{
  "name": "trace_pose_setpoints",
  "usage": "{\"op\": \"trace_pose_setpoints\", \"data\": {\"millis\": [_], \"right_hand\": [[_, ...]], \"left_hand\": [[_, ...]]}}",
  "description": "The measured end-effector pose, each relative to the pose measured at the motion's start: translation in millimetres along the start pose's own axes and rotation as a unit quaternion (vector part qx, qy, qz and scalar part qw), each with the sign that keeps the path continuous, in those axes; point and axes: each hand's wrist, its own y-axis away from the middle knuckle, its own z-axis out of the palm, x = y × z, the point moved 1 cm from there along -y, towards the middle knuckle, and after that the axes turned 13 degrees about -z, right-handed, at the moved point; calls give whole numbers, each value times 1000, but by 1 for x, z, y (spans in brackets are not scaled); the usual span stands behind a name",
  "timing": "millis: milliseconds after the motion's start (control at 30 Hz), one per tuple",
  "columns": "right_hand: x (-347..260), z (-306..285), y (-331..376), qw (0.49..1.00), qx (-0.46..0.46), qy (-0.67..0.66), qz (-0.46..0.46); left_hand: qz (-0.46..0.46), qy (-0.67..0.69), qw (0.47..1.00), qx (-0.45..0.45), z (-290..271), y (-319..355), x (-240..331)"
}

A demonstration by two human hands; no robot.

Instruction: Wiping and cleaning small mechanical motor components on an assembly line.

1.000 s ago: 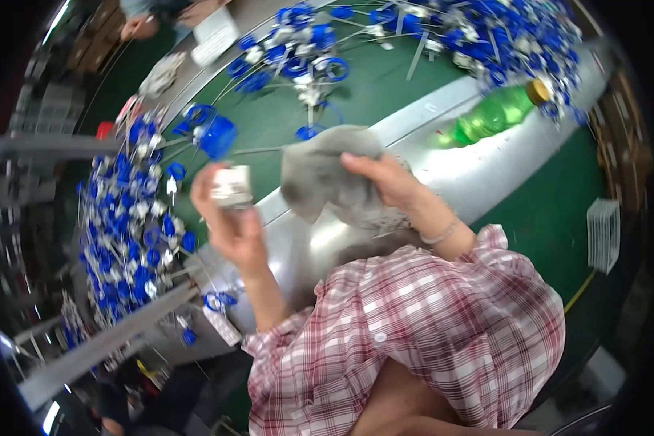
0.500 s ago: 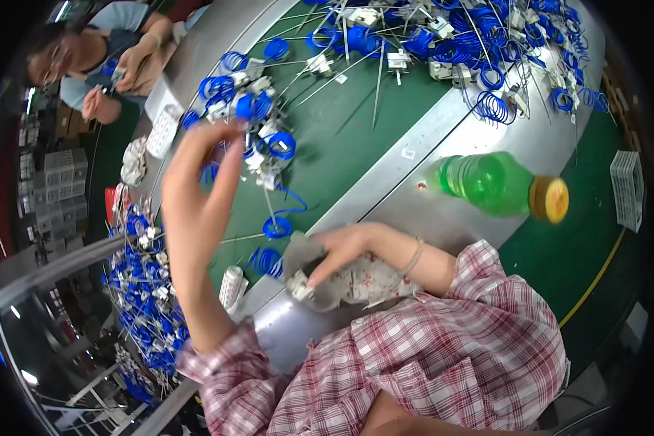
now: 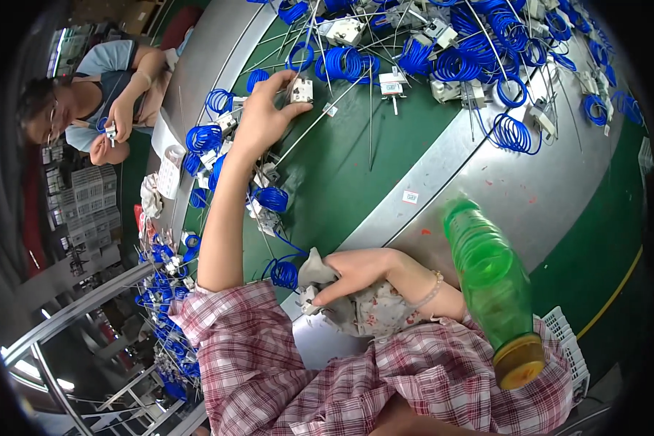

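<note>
My left hand (image 3: 265,120) is stretched out over the green belt, its thumb and fingers closed on a small white thermostat (image 3: 302,90). A thin metal rod and blue coils lie close to it. Lower down, my right hand (image 3: 352,275) grips a grey, red-spotted cloth (image 3: 374,309). Under that thumb sits another white thermostat (image 3: 309,298), partly hidden by hand and cloth. A blue coiled tube (image 3: 283,274) lies just beyond it, on the belt. Further thermostats (image 3: 269,200) with blue coils are heaped beside my left forearm.
A green plastic bottle (image 3: 490,280) with an orange cap stands at right on the metal edge. Dense blue-coiled thermostats (image 3: 454,58) cover the far side. Across the belt, a person (image 3: 116,94) handles a small part. More coils (image 3: 167,312) pile up at left, by a metal rail (image 3: 80,309).
My left hand has reached away and to the right, and now holds a white thermostat. My right hand keeps hold of the cloth and part. The view has shifted, so the bottle appears lower.
</note>
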Motion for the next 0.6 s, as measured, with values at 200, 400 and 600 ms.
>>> {"op": "trace_pose_setpoints", "data": {"millis": [200,400,600], "right_hand": [[12,0,-1,1000,18,-16,-11],[1,0,-1,999,23,-16,-21],[-7,-3,3,999,22,-1,31]], "left_hand": [[12,133,991,-24,-4,9,22],[13,298,953,49,-20,8,22],[38,513,855,67,-64,-24,51]]}}
